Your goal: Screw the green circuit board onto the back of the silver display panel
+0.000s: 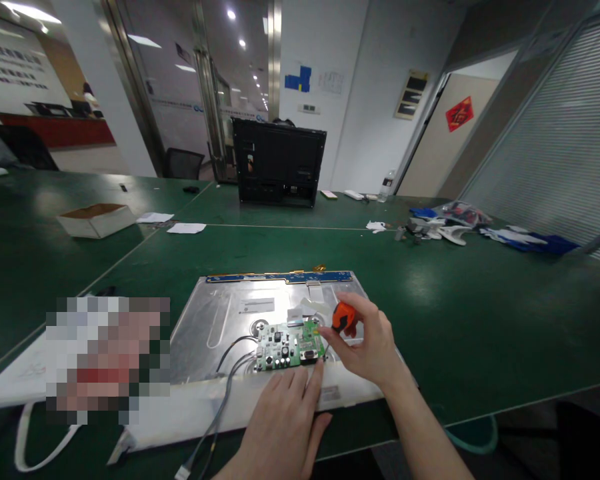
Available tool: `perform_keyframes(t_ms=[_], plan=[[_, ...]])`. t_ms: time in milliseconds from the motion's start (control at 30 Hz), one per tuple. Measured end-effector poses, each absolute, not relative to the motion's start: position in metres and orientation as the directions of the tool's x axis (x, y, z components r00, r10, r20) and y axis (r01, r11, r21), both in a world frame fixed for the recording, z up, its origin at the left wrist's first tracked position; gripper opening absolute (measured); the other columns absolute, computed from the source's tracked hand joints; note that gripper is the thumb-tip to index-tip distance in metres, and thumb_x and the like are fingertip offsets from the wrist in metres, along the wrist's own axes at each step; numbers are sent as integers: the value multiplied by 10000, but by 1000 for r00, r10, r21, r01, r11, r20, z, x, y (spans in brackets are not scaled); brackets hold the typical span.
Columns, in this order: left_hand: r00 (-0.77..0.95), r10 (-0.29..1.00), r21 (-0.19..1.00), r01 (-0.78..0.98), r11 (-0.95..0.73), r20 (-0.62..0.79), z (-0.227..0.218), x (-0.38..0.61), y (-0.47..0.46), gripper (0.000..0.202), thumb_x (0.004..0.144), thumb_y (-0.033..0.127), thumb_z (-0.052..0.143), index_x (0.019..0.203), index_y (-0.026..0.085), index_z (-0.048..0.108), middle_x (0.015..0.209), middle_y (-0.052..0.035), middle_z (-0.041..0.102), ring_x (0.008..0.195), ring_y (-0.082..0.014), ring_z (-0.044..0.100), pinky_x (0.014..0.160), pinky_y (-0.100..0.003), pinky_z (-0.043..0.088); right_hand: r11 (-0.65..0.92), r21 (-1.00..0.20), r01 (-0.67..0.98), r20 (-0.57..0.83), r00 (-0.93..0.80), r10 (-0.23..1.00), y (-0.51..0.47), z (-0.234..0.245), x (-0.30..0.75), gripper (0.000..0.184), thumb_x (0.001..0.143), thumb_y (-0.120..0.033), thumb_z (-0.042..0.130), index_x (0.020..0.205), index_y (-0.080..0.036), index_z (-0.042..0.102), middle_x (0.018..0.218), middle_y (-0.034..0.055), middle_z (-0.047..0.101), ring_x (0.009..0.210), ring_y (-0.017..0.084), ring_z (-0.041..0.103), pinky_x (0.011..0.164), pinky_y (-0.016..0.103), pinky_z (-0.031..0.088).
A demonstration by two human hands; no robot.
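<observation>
A green circuit board (287, 345) lies on the silver metal back of a display panel (220, 310). My right hand (367, 343) is closed around the orange-and-black handle of a screwdriver (343, 316). Its thin shaft slants down to the board's right edge, and the tip is too small to make out. Flat across the panel's white lower strip rests my left hand (285, 420), fingers stretched out. Its index fingertip is at the board's lower right corner. Dark cables (225, 397) run from the board's left side and hang over the front edge, ending in a white connector (183, 473).
A black monitor (283, 163) stands at the back of the green table (460, 313). An open cardboard box (97, 221) and papers (186, 228) lie at left. Bags and loose parts (445, 223) are piled at right, near a plastic bottle (386, 187). A blurred patch covers things at lower left.
</observation>
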State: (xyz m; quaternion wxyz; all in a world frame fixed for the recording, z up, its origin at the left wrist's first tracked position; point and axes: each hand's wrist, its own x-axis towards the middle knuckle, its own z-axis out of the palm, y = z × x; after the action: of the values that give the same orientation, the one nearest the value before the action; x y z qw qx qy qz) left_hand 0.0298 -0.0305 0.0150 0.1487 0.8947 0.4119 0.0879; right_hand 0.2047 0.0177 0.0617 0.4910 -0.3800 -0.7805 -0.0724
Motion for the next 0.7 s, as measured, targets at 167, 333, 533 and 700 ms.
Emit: perform_keyframes(t_ms=[167, 333, 533, 700], plan=[[651, 759, 325, 711, -624, 33, 14, 30, -31, 548, 915, 265, 456, 1438, 165, 326, 1191, -145, 569, 1043, -285, 535, 912, -453, 447, 720, -324, 613, 781, -257, 570, 15, 62, 207, 547, 811, -142, 559, 1319, -208, 366, 814, 1, 618, 547, 108, 534, 477, 247, 449], [651, 759, 315, 718, -620, 11, 15, 31, -31, 541, 922, 269, 448, 1438, 158, 327, 1178, -147, 571, 1034, -291, 541, 903, -461, 455, 696, -321, 643, 802, -207, 561, 14, 60, 206, 506, 802, -147, 578, 1275, -204, 409, 718, -32, 572, 484, 99, 496, 446, 244, 431], [651, 758, 317, 714, -625, 28, 13, 30, -31, 541, 917, 262, 453, 1434, 162, 329, 1172, -144, 570, 1027, -293, 541, 897, -465, 457, 690, -239, 683, 855, -189, 483, 19, 59, 204, 423, 834, -216, 627, 1211, -232, 437, 727, -48, 584, 465, 78, 473, 449, 220, 430], [651, 759, 327, 710, -624, 34, 12, 29, -31, 543, 910, 257, 466, 1429, 173, 330, 1182, -140, 568, 1041, -287, 540, 910, -453, 449, 681, -260, 684, 818, -218, 532, 20, 60, 205, 448, 844, -267, 640, 1238, -234, 429, 745, -45, 599, 492, 83, 488, 481, 221, 453]])
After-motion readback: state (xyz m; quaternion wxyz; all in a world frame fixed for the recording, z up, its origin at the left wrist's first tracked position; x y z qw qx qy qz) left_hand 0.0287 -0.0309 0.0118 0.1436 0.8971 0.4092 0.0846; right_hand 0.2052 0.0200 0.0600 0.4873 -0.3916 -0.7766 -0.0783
